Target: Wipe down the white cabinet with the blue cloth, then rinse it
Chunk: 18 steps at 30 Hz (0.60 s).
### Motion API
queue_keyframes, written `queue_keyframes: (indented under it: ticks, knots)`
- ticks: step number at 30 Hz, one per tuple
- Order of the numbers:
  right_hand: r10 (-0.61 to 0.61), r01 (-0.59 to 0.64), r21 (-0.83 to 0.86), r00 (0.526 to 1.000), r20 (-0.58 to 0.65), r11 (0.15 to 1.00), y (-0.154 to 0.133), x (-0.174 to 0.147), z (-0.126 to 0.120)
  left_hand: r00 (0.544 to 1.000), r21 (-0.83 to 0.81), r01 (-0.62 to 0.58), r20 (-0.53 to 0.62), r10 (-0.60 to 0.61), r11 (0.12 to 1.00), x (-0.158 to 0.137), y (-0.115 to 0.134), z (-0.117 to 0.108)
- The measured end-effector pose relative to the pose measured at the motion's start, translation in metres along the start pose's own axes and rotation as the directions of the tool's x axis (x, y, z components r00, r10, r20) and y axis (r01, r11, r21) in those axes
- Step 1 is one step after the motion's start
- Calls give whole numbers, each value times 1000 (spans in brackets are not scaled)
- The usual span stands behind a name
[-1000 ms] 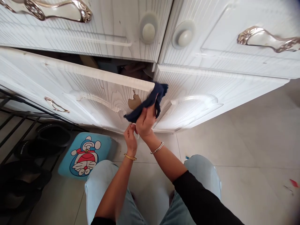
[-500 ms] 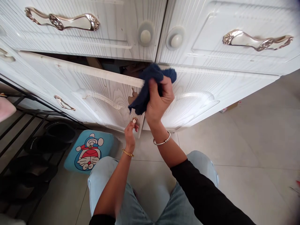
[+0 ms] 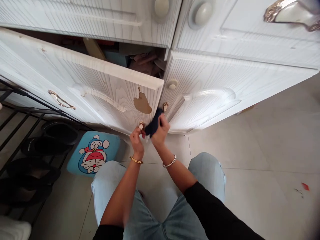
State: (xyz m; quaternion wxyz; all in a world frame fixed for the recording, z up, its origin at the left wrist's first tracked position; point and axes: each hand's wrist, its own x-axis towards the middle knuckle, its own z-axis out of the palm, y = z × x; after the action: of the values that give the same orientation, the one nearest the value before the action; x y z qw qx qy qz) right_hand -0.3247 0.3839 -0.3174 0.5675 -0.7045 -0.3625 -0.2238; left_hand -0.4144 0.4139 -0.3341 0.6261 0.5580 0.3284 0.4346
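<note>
I've got the left hand [image 3: 137,144] pinched on the door handle [image 3: 141,125]; right hand [image 3: 161,131] balled round the dark blue cloth [image 3: 153,125], just beside that handle, near the free edge of the white cabinet door [image 3: 110,81] — ajar, brown patch [image 3: 142,103] on its wood-grain face; pale tiled floor [image 3: 250,146] below; black rack [image 3: 17,90] with dark shoes [image 3: 60,136] at left — blue cartoon-print seat [image 3: 93,152] between rack and knee [image 3: 108,176].

I see pale floor tiles [image 3: 250,146] around the blue stool [image 3: 94,153] and, on its left, a black shoe rack [image 3: 18,90].
</note>
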Motion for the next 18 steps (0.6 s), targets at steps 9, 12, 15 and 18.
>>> queue_keyframes:
  ticks: [9, 12, 15, 18]
  knots:
    - [112, -117, -33, 986, -124, 993, 24, -20, 37, 992, 70, -37, 126, 28, 997, 7, 7, 1]
    - [162, -163, -22, 986, -31, 986, 62, -94, 50, 988, 115, -42, 156, 23, 992, 4, 9, -3]
    - [252, -249, -44, 965, 76, 967, 93, -151, 62, 987, 129, -14, 163, -8, 992, 3, 10, -4]
    - [350, -340, -83, 921, 174, 937, 118, -190, 68, 989, 120, -16, 151, -2, 993, 4, 8, -1]
